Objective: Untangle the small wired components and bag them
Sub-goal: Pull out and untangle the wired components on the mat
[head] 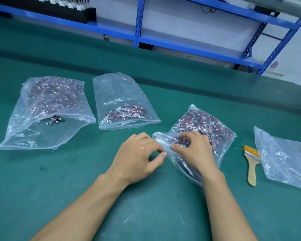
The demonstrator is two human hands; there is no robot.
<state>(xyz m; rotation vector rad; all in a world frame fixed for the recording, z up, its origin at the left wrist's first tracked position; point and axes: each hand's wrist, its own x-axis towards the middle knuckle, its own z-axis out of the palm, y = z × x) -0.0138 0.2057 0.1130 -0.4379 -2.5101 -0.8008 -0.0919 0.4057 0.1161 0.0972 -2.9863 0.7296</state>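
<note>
A: Hands?
B: Left hand (137, 157) pinches the mouth edge of the near bag (221, 134). Right hand (193, 152) has its fingers curled on a clump of wired components (180, 141) at that mouth. Inside or through the film, can't tell.
A: Room?
B: Bare green mat (59, 188) in front and left of the arms. Left bag (47, 105) and middle bag (122, 101) sit farther back, apart. Brush (251, 164) lies between near bag and right bag (285, 162), just beside the latter. Mat's far edge runs under the blue rack (198, 47).
A: Writing?
B: White tags (61, 2) on the rack, too blurred to read.
</note>
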